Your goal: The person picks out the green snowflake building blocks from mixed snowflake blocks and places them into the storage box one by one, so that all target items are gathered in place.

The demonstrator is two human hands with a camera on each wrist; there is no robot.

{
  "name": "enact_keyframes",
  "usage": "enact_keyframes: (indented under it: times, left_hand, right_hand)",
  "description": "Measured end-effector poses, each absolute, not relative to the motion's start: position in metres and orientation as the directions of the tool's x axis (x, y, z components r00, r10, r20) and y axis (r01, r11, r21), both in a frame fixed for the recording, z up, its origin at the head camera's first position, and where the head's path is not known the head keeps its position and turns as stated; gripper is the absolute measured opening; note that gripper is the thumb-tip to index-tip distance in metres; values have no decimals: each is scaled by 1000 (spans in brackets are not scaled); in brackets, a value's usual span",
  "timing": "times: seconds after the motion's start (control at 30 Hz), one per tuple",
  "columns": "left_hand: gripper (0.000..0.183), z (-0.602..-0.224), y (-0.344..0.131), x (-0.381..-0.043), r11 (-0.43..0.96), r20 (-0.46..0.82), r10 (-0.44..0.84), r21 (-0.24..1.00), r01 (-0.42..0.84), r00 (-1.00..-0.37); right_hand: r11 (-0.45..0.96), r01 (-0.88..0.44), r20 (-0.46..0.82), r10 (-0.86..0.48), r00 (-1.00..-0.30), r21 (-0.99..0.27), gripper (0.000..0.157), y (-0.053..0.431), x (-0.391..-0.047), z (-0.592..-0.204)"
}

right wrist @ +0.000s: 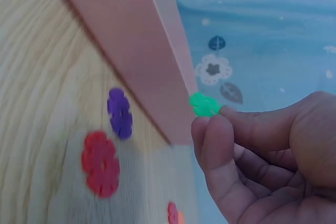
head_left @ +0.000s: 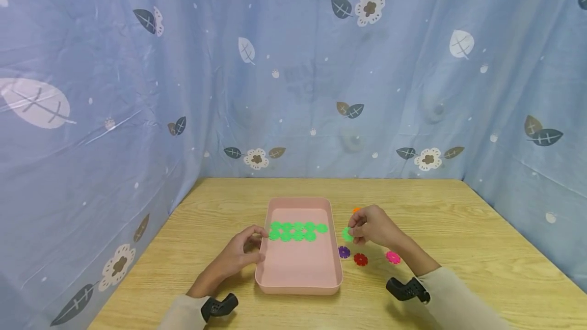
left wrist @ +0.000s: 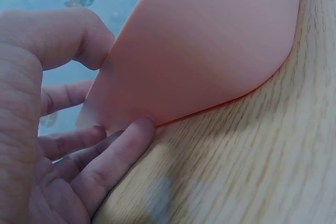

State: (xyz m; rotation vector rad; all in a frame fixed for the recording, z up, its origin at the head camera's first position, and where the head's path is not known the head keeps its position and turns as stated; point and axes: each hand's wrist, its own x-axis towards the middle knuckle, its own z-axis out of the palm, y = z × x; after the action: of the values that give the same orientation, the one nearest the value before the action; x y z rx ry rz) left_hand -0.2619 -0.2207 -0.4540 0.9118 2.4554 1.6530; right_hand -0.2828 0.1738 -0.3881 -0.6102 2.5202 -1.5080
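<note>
A pink tray [head_left: 300,274] stands on the table, with several green plastic snowflake discs [head_left: 298,237] in two rows inside it. At the tray's left side my left hand [head_left: 238,253] holds the rim and outer wall, thumb and fingers bent against it; the left wrist view shows this wall [left wrist: 210,40] close up. To the right of the tray, my right hand [head_left: 373,225] pinches another green snowflake disc [right wrist: 203,104] between thumb and fingers, above the table and apart from the tray.
Right of the tray, a purple disc [head_left: 344,252], a red disc [head_left: 361,259] and a pink disc [head_left: 393,257] lie on the wooden table [head_left: 458,228]. An orange disc [head_left: 356,210] is partly hidden behind my right hand. A blue patterned curtain [head_left: 312,75] encloses the table's back and sides.
</note>
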Motion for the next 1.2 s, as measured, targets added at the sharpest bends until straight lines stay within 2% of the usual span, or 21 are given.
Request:
enact_keyframes:
  times: [0.4,0.73,1.0,1.2]
  left_hand:
    - [44,-453,-222,-263,281,271,469,857,433,-841]
    - [44,-456,-221,-263,274,273,479,856,438,-834]
    - [45,-454,-221,-262,285,254,480,860,423,-840]
    - [45,-453,-222,-262,262,256,495,867,424,-830]
  right_hand:
    - [448,-308,107,-419,-902,-839,6,140,-297,-386]
    - [467,-354,89,-499,-862,-810,5,116,-308,-392]
    - [682,-475,159,-474,-866,-555,17,101,-315,-403]
    - [743,-477,169,-454,-875,-470,19,98,-315,-409]
